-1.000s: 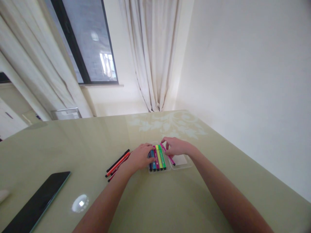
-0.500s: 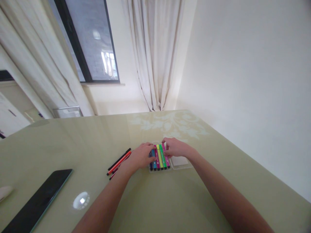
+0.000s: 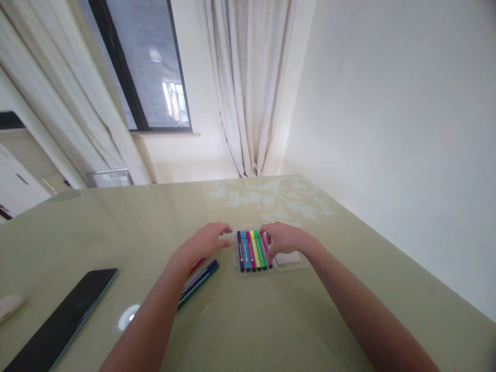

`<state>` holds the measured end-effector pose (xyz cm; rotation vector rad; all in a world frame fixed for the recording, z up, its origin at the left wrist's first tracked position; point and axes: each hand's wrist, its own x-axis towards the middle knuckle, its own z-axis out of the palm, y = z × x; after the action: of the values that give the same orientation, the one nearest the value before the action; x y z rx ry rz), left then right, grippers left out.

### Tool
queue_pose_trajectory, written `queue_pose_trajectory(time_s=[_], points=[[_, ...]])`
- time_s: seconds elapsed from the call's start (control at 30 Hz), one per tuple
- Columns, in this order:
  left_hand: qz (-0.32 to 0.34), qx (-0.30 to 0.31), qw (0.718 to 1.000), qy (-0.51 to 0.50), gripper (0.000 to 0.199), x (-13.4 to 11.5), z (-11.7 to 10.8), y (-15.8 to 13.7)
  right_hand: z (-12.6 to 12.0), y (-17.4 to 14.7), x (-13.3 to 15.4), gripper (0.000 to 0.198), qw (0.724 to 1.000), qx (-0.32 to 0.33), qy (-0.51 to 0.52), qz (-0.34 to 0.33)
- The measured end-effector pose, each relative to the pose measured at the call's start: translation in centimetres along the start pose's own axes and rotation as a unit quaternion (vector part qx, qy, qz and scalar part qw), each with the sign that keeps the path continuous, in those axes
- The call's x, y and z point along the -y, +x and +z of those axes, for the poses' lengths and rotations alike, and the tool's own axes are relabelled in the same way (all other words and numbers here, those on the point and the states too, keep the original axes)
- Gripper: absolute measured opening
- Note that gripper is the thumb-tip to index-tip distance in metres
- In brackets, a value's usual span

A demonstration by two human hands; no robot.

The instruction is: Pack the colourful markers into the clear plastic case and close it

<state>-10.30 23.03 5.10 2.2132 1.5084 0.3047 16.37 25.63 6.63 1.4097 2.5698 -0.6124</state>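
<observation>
My left hand (image 3: 211,238) is just left of a clear plastic marker case (image 3: 253,273), its fingers apart and nothing between them. Inside the case several markers lie side by side, among them a dark blue marker (image 3: 241,252), a yellow marker (image 3: 255,252) and a green marker (image 3: 260,252). My right hand (image 3: 285,238) rests at the case's right side, fingers curved and apart, touching about the pink marker (image 3: 270,264). Under my left forearm lie a loose red marker (image 3: 197,265), a blue marker (image 3: 201,277) and a dark green marker (image 3: 202,285), partly hidden.
The case's lid (image 3: 296,264) lies opened flat to the right. A dark tablet-like slab (image 3: 65,315) is on the table (image 3: 248,325) at left, with a pale rounded object (image 3: 10,306) beyond it. A white wall (image 3: 387,129) borders the table on the right.
My left hand has come off the markers in the case and moved left, uncovering the dark blue one. My right thumb has shifted slightly toward me. Blue and green loose markers now show.
</observation>
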Motion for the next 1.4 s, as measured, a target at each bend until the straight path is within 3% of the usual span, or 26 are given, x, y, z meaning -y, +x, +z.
queue_pose_trajectory(time_s=[0.2,0.33,0.53,0.63,0.77,0.9,1.07,1.27,1.4], points=[[-0.077,0.081,0.993,0.048,0.011,0.9,-2.4,-1.7,0.4,0.1,0.4,0.064,1.000,0.002,-0.009,0.026],[-0.113,0.136,0.981,0.077,0.017,-0.2,-1.7,-2.1,0.6,0.3,-0.2,0.074,0.999,-0.001,0.027,0.024],[-0.101,0.136,0.983,0.077,0.018,-0.8,-1.1,-1.8,0.7,0.3,-0.4,0.074,1.000,0.000,0.011,0.019],[-0.084,0.115,0.990,0.024,0.021,-0.4,-1.8,-1.8,0.5,0.2,-0.8,0.070,1.000,-0.009,0.020,0.004],[-0.014,0.069,0.989,-0.132,0.033,-0.9,-3.3,-2.0,-0.4,-0.2,-0.8,0.049,0.995,-0.073,0.066,-0.016],[0.030,-0.004,0.961,-0.274,0.037,-2.7,-3.4,-1.6,-1.4,-0.8,0.9,0.043,0.974,-0.096,0.194,-0.067],[0.026,-0.069,0.912,-0.403,0.036,-4.8,-1.3,-0.3,-1.7,-1.4,2.8,0.046,0.937,-0.082,0.324,-0.105],[-0.026,-0.159,0.876,-0.455,0.048,-6.4,1.2,1.1,-1.6,-1.4,3.0,0.031,0.936,-0.096,0.314,-0.127],[-0.039,-0.158,0.891,-0.423,0.049,-6.1,1.3,1.2,-1.9,-1.4,2.4,0.019,0.952,-0.120,0.257,-0.117]])
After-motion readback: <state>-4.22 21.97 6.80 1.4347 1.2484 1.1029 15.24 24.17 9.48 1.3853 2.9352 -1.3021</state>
